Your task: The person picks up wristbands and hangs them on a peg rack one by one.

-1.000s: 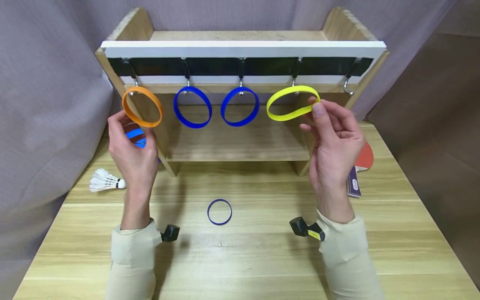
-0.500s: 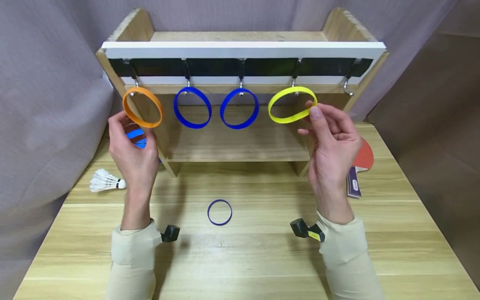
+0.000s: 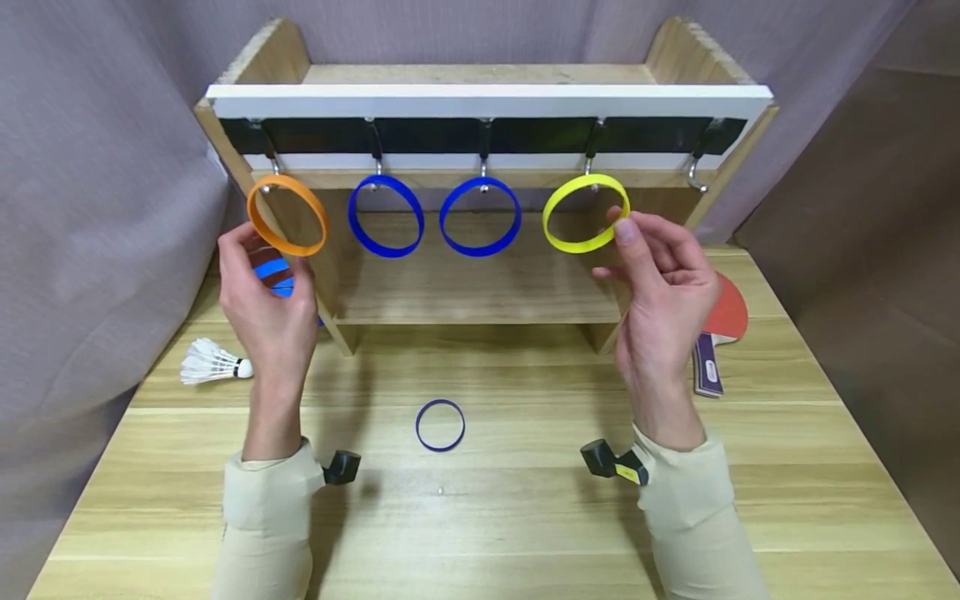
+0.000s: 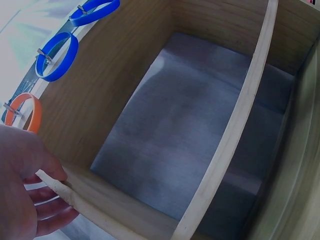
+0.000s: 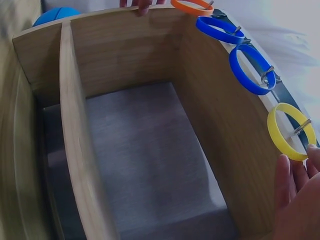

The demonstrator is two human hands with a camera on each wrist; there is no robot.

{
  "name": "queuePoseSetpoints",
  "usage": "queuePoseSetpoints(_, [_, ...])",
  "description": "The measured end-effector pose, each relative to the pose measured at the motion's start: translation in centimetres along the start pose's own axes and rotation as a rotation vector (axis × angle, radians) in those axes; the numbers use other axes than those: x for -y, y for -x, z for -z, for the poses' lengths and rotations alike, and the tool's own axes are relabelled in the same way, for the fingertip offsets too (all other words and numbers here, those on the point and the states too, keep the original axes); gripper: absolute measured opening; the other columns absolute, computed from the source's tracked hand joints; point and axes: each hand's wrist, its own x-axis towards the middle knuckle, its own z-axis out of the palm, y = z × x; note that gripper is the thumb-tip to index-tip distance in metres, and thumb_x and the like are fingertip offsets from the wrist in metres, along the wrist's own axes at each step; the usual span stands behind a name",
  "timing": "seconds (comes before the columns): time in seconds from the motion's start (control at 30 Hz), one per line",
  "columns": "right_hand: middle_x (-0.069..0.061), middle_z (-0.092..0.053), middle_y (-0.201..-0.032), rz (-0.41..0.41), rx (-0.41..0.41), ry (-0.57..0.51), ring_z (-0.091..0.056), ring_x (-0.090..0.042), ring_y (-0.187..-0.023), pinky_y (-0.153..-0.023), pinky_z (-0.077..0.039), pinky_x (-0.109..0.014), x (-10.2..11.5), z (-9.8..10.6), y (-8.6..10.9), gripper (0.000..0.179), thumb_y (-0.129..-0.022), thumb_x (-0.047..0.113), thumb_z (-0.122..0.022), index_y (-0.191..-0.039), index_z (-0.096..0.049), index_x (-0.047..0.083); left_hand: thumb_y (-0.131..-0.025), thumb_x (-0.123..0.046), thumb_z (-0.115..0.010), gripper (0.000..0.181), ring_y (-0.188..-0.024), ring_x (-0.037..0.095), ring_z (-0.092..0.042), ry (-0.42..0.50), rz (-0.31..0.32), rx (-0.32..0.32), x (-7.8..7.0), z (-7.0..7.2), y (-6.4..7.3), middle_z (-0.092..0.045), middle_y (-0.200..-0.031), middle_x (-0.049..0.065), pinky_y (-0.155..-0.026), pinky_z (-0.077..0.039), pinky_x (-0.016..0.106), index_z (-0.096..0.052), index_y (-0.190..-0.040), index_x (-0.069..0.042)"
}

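Note:
My right hand [image 3: 663, 312] pinches the lower right edge of a yellow wristband [image 3: 576, 247] between thumb and fingers. That band hangs on the fourth hook from the left, and the right wrist view shows the hook's tip inside its loop. On the hooks to its left hang two blue wristbands [image 3: 482, 251] and an orange wristband [image 3: 324, 225]. My left hand [image 3: 273, 308], below the orange band, grips the side panel [image 4: 75, 197] of the wooden rack [image 3: 480, 292], thumb on the inner side and fingers outside.
The rightmost hook [image 3: 697, 179] bears no band. On the table lie a dark blue wristband [image 3: 417, 427], a shuttlecock [image 3: 213, 362] at left and a red table tennis paddle [image 3: 727, 310] at right. A blue ball [image 5: 55, 15] sits outside the rack's left side.
The right hand has moved slightly left and down, and the yellow wristband has gone from a stretched, bent shape to a rounder loop. The left hand keeps its hold on the rack.

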Motion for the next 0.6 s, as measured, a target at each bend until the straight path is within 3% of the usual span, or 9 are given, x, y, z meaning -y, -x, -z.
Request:
queuePoseSetpoints(0.2, [-0.026, -0.068, -0.105, -0.007, -0.007, 0.072, -0.069, -0.033, -0.089, -0.057, -0.059, -0.032, -0.5, 0.6, 0.7, 0.024, -0.09, 0.001, -0.068, -0.11, -0.065, -0.013, -0.088, 0.0, -0.065, 0.029, -0.093, 0.02, -0.065, 0.005, 0.002, -0.003, 0.2, -0.1, 0.0, -0.061, -0.108, 0.012, -0.076, -0.057, 0.026, -0.057, -0.116, 0.004])
queuePoseSetpoints(0.3, [-0.025, -0.07, -0.097, -0.075, 0.009, 0.138, -0.07, -0.031, -0.08, -0.053, -0.058, -0.033, -1.2, 0.9, 1.6, 0.028, -0.099, 0.015, -0.059, -0.105, -0.066, -0.011, -0.088, 0.0, -0.065, 0.028, -0.092, 0.02, -0.065, 0.003, 0.0, -0.005, 0.2, -0.1, 0.0, -0.062, -0.107, 0.012, -0.075, -0.056, 0.025, -0.057, -0.115, 0.005])
queuePoseSetpoints(0.37, [-0.024, -0.07, -0.088, -0.15, 0.079, 0.213, -0.07, -0.032, -0.071, -0.048, -0.056, -0.034, -1.9, 1.2, 2.6, 0.036, -0.103, 0.022, -0.053, -0.099, -0.067, -0.011, -0.088, 0.001, -0.065, 0.028, -0.092, 0.02, -0.065, 0.0, 0.0, -0.007, 0.1, -0.1, 0.0, -0.062, -0.107, 0.013, -0.075, -0.057, 0.026, -0.057, -0.115, 0.005])
queuePoseSetpoints(0.47, [-0.018, -0.069, -0.074, -0.329, 0.307, 0.429, -0.067, -0.028, -0.06, -0.047, -0.056, -0.034, -3.3, 1.5, 4.7, 0.036, -0.102, 0.026, -0.054, -0.091, -0.069, -0.005, -0.088, 0.0, -0.065, 0.028, -0.092, 0.02, -0.065, -0.003, -0.002, -0.008, 0.1, -0.1, 0.0, -0.062, -0.107, 0.013, -0.076, -0.057, 0.027, -0.057, -0.115, 0.005])
queuePoseSetpoints(0.53, [-0.009, -0.069, -0.073, -0.441, 0.553, 0.645, -0.067, -0.024, -0.06, -0.052, -0.057, -0.034, -4.2, 1.5, 6.2, 0.027, -0.099, 0.024, -0.059, -0.092, -0.071, 0.002, -0.088, 0.0, -0.065, 0.028, -0.093, 0.02, -0.065, 0.0, 0.004, -0.007, 0.1, -0.1, 0.0, -0.062, -0.107, 0.013, -0.076, -0.057, 0.027, -0.057, -0.115, 0.004])
queuePoseSetpoints(0.6, [0.002, -0.069, -0.076, -0.499, 0.807, 0.891, -0.066, -0.016, -0.062, -0.06, -0.058, -0.033, -5.2, 1.3, 7.8, 0.018, -0.095, 0.027, -0.065, -0.096, -0.072, 0.01, -0.089, -0.002, -0.066, 0.028, -0.092, 0.018, -0.065, 0.004, 0.006, -0.007, 0.7, -0.2, -0.1, -0.062, -0.108, 0.01, -0.075, -0.056, 0.025, -0.058, -0.116, 0.001])
